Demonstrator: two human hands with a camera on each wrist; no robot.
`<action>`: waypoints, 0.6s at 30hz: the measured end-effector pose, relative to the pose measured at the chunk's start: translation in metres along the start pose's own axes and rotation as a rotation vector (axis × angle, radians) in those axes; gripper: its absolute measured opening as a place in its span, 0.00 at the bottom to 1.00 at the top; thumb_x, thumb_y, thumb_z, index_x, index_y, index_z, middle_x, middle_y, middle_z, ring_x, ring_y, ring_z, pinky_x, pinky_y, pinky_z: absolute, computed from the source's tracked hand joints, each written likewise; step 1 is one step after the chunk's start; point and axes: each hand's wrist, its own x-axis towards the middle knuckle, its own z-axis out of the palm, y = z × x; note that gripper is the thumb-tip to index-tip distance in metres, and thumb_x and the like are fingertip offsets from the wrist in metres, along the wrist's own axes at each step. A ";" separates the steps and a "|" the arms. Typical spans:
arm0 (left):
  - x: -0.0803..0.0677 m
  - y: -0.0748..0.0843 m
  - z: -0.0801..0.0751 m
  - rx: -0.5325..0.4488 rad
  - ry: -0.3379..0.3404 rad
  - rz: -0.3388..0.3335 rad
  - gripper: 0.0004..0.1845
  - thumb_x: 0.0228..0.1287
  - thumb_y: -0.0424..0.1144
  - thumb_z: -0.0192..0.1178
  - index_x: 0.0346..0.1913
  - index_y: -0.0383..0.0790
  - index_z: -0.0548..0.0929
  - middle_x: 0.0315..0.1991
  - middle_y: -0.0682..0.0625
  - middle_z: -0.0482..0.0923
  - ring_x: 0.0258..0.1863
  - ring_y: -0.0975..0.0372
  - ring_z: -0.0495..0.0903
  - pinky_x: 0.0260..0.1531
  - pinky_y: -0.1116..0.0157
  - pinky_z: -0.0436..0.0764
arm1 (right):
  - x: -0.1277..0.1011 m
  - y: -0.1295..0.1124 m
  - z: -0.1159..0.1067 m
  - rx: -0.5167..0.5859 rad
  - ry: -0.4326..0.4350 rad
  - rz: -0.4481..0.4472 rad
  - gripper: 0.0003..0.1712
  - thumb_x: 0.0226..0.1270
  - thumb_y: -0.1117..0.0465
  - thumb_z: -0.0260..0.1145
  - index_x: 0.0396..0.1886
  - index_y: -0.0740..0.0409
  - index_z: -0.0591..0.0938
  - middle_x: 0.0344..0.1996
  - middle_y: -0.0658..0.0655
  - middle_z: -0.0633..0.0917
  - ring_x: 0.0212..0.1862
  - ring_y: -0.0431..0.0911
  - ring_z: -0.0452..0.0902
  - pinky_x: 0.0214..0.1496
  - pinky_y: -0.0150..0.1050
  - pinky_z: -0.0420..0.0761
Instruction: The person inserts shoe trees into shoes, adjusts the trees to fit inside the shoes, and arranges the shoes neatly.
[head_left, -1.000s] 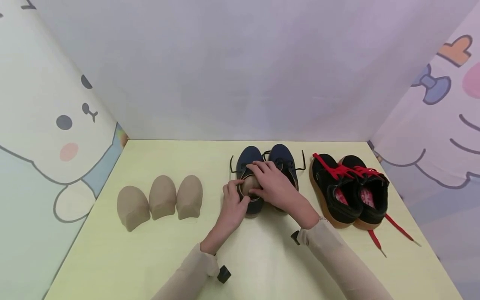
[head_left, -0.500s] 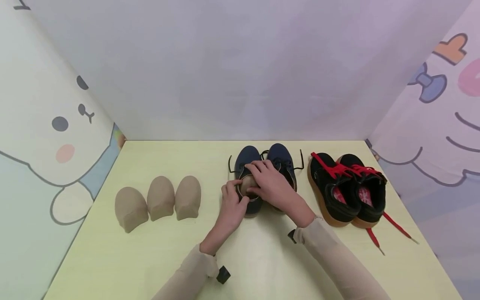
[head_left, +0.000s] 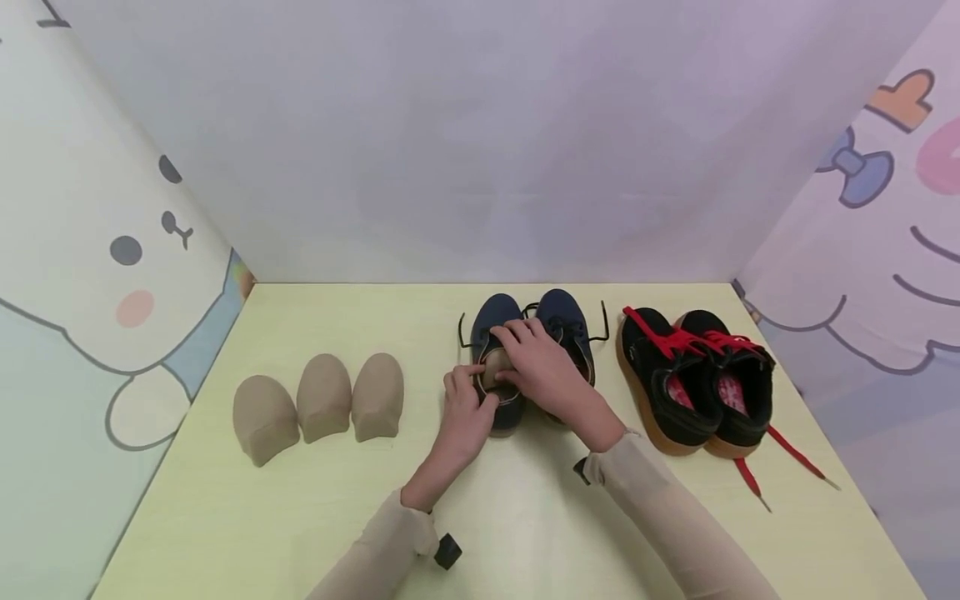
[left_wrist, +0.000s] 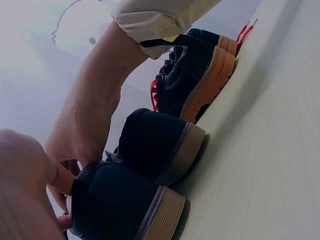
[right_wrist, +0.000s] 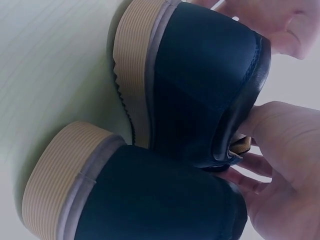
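Note:
A navy lace-up shoe [head_left: 497, 313] stands mid-table, toe to the back, with a tan moulded shoe insert [head_left: 495, 363] in its opening. My left hand [head_left: 467, 415] grips the left and heel side of the collar, thumb at the back rim. From the right, my right hand [head_left: 544, 367] reaches over the same shoe: fingers curl over the tongue and lacing, thumb beside the insert inside the opening. Its mate, a second navy shoe [head_left: 558, 310], stands right alongside, partly behind my right hand. The right wrist view shows the heel of the held shoe [right_wrist: 200, 85].
Several things flank the hands. Left on the table [head_left: 360, 517] lie three tan inserts [head_left: 325, 396] in a row. Right stands a pair of black shoes [head_left: 675, 400] with red laces [head_left: 798, 457] trailing toward the front. A pale curtain wall [head_left: 480, 150] rises behind the table.
Both hands stay on the same navy shoe with almost no movement. The right thumb shifts slightly at the insert; the other shoes and inserts keep their places.

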 end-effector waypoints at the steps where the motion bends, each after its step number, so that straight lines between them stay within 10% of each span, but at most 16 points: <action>1: 0.000 0.000 0.000 0.000 -0.001 0.001 0.23 0.69 0.35 0.53 0.65 0.38 0.67 0.64 0.36 0.60 0.61 0.46 0.70 0.60 0.48 0.73 | 0.000 0.000 0.000 -0.001 0.004 0.000 0.37 0.66 0.50 0.77 0.70 0.58 0.75 0.64 0.62 0.80 0.66 0.59 0.74 0.63 0.51 0.82; 18: 0.003 -0.004 0.001 -0.018 0.022 0.036 0.18 0.67 0.34 0.54 0.58 0.38 0.66 0.60 0.36 0.61 0.58 0.47 0.70 0.56 0.49 0.73 | 0.006 0.003 0.011 -0.013 0.049 0.010 0.30 0.68 0.52 0.75 0.64 0.58 0.76 0.60 0.59 0.80 0.63 0.57 0.75 0.62 0.49 0.82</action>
